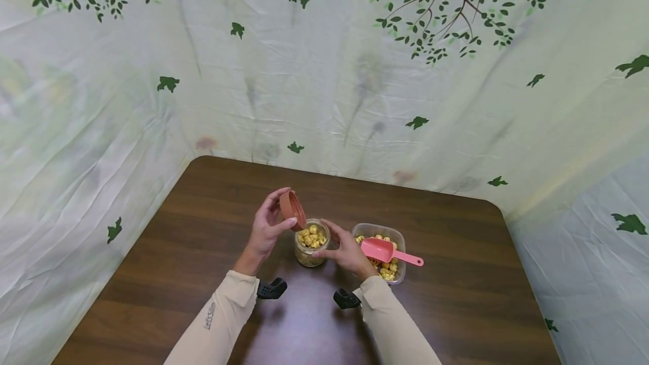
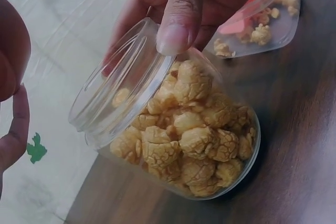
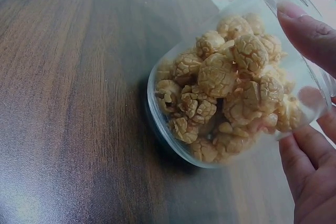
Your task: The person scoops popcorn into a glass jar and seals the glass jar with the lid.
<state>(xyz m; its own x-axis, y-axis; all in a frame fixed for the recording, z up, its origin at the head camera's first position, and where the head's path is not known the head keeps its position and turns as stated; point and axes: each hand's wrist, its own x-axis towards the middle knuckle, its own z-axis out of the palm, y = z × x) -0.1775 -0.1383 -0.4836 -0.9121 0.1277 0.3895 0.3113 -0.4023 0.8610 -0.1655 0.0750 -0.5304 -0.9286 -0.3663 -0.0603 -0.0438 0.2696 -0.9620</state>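
Note:
A clear jar (image 1: 307, 258) stands on the table, filled with caramel-coloured popcorn (image 2: 191, 145). Its mouth is uncovered. My right hand (image 1: 352, 253) holds the jar near its neck, thumb on one side and fingers on the other, as the right wrist view also shows. Up and to the left of the mouth, my left hand (image 1: 263, 231) grips a reddish-brown screw lid (image 1: 290, 211), tilted on its side with its inside facing the jar. In the left wrist view only an edge of the lid (image 2: 13, 45) shows.
Right beside my right hand sits a clear plastic tub (image 1: 401, 276) with more popcorn in it. A pink scoop (image 1: 381, 249) lies across the tub, its handle reaching past the right rim. Leaf-printed cloth (image 1: 324, 100) hangs behind the brown wooden table (image 1: 446, 308).

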